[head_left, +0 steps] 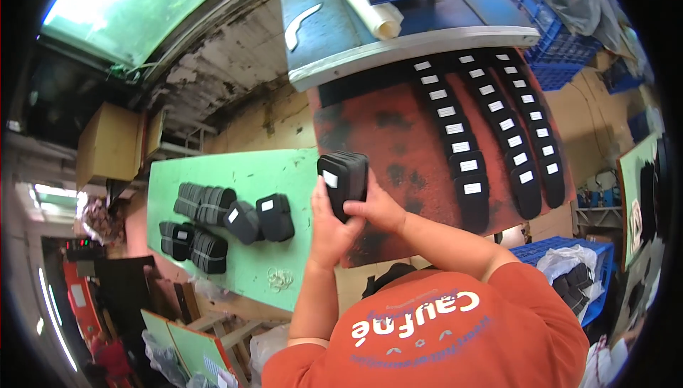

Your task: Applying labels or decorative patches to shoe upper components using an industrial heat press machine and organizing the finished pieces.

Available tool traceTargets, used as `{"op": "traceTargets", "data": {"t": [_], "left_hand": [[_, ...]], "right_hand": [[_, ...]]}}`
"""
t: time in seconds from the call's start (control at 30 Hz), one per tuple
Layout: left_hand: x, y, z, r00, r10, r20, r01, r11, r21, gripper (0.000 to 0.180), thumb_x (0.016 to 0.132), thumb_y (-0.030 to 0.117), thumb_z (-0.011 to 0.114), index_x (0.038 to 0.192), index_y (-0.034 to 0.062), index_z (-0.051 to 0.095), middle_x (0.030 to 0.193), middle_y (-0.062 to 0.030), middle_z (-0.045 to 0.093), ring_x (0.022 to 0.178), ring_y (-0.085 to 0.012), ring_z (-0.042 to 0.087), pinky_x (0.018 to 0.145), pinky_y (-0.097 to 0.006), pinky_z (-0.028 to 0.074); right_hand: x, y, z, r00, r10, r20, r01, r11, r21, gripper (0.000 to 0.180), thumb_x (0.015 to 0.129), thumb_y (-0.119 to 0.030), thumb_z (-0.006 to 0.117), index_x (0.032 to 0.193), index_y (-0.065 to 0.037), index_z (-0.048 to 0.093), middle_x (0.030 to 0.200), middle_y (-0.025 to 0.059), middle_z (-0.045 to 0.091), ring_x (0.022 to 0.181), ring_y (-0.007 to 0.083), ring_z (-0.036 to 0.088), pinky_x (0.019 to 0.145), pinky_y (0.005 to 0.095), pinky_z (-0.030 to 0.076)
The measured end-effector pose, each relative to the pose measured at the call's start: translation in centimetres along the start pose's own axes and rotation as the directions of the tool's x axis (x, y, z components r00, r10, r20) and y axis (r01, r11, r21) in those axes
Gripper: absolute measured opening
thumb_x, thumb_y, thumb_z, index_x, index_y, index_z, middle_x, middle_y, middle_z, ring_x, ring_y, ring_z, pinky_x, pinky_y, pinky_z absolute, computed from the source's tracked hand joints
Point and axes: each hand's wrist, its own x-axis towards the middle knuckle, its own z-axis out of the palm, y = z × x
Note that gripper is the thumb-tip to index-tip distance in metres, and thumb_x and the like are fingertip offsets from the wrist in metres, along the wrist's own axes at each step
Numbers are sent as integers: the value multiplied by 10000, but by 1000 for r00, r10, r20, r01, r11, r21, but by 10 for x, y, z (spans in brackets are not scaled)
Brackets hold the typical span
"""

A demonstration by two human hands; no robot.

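Note:
Between both hands I hold a thick stack of black pads point(354, 172) with rounded corners, a white label on its front face. The fingers of my left hand point(331, 228) wrap round its left and lower side. My right hand point(377, 206) grips the right side, its thumb lying across the lower front. The stack is held where the green table meets the red board point(388, 189). On that board, to my right, three overlapping rows of labelled black pads point(469, 189) run away from me.
Several banded bundles of dark pads point(206, 203) and a pile of pale rubber bands point(279, 279) lie on the green table point(284, 174) to the left. A blue machine point(455, 14) with a button panel stands ahead. Blue crates point(562, 39) are at the right.

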Motion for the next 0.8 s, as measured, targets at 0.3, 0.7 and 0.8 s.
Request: {"op": "traceTargets", "data": {"t": [0.3, 0.7, 0.8], "left_hand": [[42, 17, 48, 980, -52, -193, -22, 933, -360, 132, 756, 2, 682, 856, -28, 603, 815, -32, 573, 656, -56, 502, 586, -196, 432], [211, -28, 159, 904, -405, 135, 388, 645, -659, 215, 791, 111, 653, 892, -60, 574, 666, -57, 566, 489, -100, 503, 439, -236, 392], [238, -34, 170, 914, -389, 114, 392, 777, -493, 294, 791, 142, 655, 971, -72, 567, 690, -85, 583, 487, -108, 513, 397, -233, 379]], "right_hand": [[-15, -19, -69, 987, 133, -94, -49, 791, 609, 583, 770, -146, 637, 1276, -73, 357, 1185, 97, 490, 1089, 215, 504, 930, 368, 429], [-48, -51, -152, 927, 160, -339, 135, 701, 700, 608, 744, -207, 639, 1272, -43, 384, 1184, 121, 515, 1072, 252, 535, 920, 395, 448], [-46, -50, -151, 900, 217, -378, 144, 670, 729, 570, 779, -176, 650, 1267, -43, 388, 1176, 109, 519, 1071, 241, 532, 916, 388, 450]]}}
